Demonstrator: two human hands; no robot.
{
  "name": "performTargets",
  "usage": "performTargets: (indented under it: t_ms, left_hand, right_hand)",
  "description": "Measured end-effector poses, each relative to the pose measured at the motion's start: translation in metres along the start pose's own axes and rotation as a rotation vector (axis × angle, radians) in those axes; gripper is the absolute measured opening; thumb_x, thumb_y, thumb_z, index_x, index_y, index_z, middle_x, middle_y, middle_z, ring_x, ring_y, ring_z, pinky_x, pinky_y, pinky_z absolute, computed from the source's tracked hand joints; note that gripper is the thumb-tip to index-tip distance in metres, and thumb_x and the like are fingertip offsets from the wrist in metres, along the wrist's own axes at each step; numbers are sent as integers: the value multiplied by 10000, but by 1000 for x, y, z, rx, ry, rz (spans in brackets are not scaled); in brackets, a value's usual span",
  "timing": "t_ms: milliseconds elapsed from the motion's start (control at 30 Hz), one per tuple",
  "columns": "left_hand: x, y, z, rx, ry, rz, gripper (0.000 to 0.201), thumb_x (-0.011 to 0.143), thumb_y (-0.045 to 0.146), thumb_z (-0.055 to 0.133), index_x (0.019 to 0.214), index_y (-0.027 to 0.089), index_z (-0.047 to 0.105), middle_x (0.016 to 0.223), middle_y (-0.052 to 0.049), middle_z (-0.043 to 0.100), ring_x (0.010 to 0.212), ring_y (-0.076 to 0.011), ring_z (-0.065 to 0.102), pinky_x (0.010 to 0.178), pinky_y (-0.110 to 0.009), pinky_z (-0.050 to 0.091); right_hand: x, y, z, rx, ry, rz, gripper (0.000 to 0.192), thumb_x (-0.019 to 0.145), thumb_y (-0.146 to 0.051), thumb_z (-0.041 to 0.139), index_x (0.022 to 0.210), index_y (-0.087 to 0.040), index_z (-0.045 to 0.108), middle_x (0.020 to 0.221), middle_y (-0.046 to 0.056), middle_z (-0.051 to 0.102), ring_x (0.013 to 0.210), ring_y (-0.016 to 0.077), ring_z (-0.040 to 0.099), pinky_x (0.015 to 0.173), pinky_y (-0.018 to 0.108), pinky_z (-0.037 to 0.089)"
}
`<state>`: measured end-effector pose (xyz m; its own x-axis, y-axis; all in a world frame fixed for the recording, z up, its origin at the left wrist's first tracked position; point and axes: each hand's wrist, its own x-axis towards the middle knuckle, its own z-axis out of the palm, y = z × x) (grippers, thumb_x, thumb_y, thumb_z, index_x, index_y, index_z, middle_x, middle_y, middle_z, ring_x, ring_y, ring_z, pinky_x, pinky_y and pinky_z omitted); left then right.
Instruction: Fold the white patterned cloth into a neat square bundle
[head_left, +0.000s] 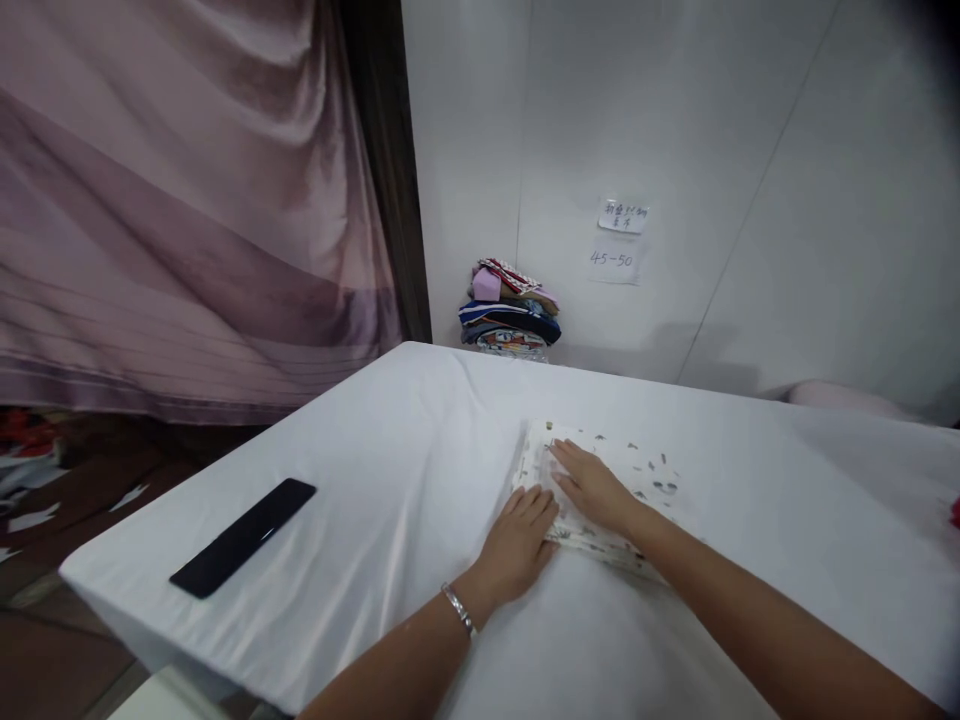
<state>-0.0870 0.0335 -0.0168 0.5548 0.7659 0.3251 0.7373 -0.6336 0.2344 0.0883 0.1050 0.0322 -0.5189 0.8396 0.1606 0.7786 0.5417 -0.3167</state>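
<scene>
A folded white cloth with a small scattered print (622, 470) lies on the white-covered table (360, 480). My right hand (592, 487) rests flat on top of it, fingers stretched toward its left far corner. At the cloth's near left edge lies my left hand (521, 535), palm down with the fingers extended; a silver bracelet (459, 610) circles that wrist. Part of the cloth is hidden under my right hand and forearm.
A long black flat object (244, 537) lies on the table's left side. Behind the far edge rises a stack of folded fabrics (510, 310) against the pale wall. Handwritten paper notes (619, 258) hang there. A pink curtain (187, 220) covers the left.
</scene>
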Motion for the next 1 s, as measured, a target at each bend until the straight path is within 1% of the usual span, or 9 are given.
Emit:
performTargets:
  t_ms: [100,200,333,400,500,633,700,800,1000]
  left_hand:
    - [0,0,-1,-17,-19,-7,494,857,293,493,1327,181,390,1407,-90,400,1328,-247,303,1115,-478,227]
    - [-1,-2,1,-32,-39,-16,534,851,321,508,1346,180,366,1430,-91,363,1343,-245,273,1123,-468,217]
    - [-2,-5,5,-56,-54,-26,579,863,395,485,1376,183,320,1452,-88,322,1362,-228,227,1133,-446,210]
    - [-3,-5,6,-66,-58,-24,606,864,429,476,1389,187,297,1462,-87,301,1366,-226,215,1134,-444,209]
    - [-3,-5,5,-79,-59,-28,635,855,455,482,1396,188,284,1471,-85,279,1370,-230,199,1137,-446,200]
    - [-3,-4,4,-103,-70,-33,644,856,464,478,1401,184,277,1475,-85,268,1373,-230,189,1140,-451,187]
    - [-2,-3,3,-110,-77,-35,647,853,451,488,1402,182,275,1475,-86,264,1372,-231,188,1139,-454,186]
    - [-2,-3,1,-114,-91,-48,661,840,435,515,1401,179,277,1476,-87,259,1373,-231,184,1141,-452,183]
    - [-1,-2,-2,-112,-121,-46,664,825,376,546,1400,181,276,1472,-88,266,1372,-237,185,1135,-467,192]
  right_hand:
    - [45,0,10,-26,-22,-15,527,899,-292,329,1356,-33,379,1440,170,320,1356,251,234,1098,387,210]
    - [77,5,28,-50,-53,21,563,902,-356,338,1384,-66,334,1468,154,266,1369,263,185,1097,432,168]
    - [91,17,56,-87,-82,58,579,917,-454,276,1392,-127,336,1489,101,234,1380,255,138,1099,452,98]
    - [91,20,63,-75,-73,48,581,922,-473,246,1392,-145,341,1493,84,228,1383,246,124,1102,446,83]
    - [94,25,55,20,-112,63,584,913,-485,271,1384,-153,362,1483,84,254,1377,246,156,1104,446,107]
    - [112,39,28,193,-82,159,559,912,-447,301,1389,-160,358,1469,76,293,1348,228,256,1098,379,200]
    - [123,52,17,219,-127,234,564,881,-441,388,1360,-145,410,1392,105,424,1277,260,384,1055,376,290]
    - [139,70,8,246,-260,254,496,794,-462,533,1175,-153,609,1192,105,612,1097,275,557,954,350,405]
    - [161,81,5,260,-427,267,477,602,-542,696,911,-180,714,1064,110,668,981,291,605,844,354,459]
